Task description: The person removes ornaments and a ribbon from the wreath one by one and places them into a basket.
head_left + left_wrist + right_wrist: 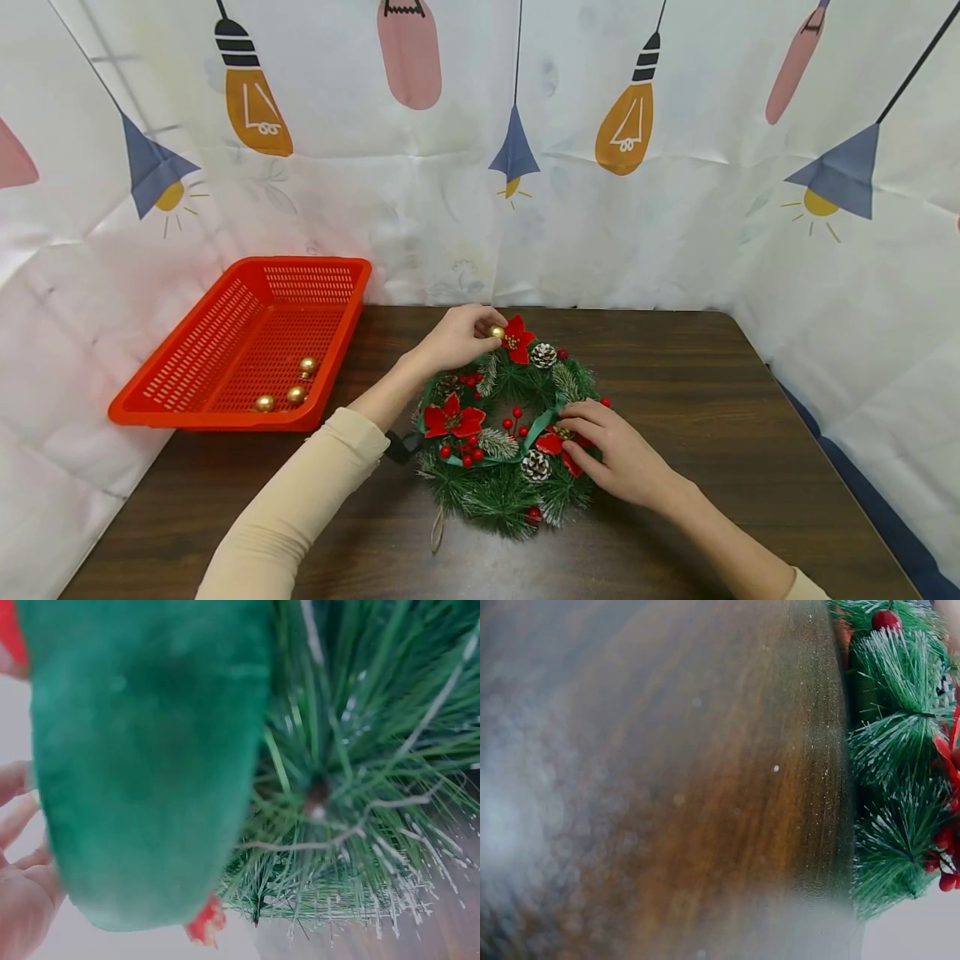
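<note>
A green Christmas wreath lies on the table, dressed with red poinsettias, pinecones, red berries and a green ribbon. At its far edge, my left hand pinches a small gold ball beside the top poinsettia. My right hand rests on the wreath's right side, its fairly straight fingers and thumb around the poinsettia there. Close up in the left wrist view, a blurred green strip partly hides my fingers. Green needles fill the right edge of the right wrist view.
A red plastic basket stands at the left, with several gold balls inside. A thin cord loop sticks out from the wreath's near side. Behind the dark wooden table hangs a patterned white curtain.
</note>
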Available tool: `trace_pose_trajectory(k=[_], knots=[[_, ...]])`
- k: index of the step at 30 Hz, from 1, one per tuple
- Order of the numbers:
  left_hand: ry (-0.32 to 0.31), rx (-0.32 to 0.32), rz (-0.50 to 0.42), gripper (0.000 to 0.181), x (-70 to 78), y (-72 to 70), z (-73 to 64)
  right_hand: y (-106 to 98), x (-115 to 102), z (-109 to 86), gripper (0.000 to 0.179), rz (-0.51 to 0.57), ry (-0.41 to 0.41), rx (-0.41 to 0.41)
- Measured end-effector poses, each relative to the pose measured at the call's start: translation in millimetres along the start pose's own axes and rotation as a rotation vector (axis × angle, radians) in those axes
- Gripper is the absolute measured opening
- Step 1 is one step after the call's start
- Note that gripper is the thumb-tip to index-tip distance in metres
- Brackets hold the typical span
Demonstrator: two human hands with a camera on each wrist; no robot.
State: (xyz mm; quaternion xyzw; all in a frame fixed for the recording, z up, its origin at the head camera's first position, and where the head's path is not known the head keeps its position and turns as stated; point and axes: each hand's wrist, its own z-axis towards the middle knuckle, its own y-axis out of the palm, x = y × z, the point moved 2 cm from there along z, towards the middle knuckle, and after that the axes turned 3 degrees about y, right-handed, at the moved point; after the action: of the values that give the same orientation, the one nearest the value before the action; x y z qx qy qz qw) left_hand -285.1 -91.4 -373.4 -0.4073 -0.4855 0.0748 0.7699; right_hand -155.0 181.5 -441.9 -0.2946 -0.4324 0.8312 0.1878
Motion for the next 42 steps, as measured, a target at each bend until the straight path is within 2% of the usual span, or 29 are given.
trace_pose_trajectory(k=[14, 22, 29, 42], knots=[[-0.05, -0.004, -0.066, 0.027, -7.9, -4.2, -8.5, 0, 1, 0.0, 0.025, -0.008, 0.01, -0.011], [-0.086, 0.028, -0.123, 0.027, -8.8, -9.6, -13.5, -1, 0, 0.2, 0.026, 0.003, 0.022, -0.016], [-0.097, 0.053, -0.117, 0.026, -12.7, -13.8, -16.9, -1, 1, 0.0, 0.026, 0.005, 0.017, -0.015], [-0.108, 0.056, -0.114, 0.026, -20.8, -14.1, -22.0, 0, 0, -0.5, 0.026, 0.001, 0.022, -0.01]])
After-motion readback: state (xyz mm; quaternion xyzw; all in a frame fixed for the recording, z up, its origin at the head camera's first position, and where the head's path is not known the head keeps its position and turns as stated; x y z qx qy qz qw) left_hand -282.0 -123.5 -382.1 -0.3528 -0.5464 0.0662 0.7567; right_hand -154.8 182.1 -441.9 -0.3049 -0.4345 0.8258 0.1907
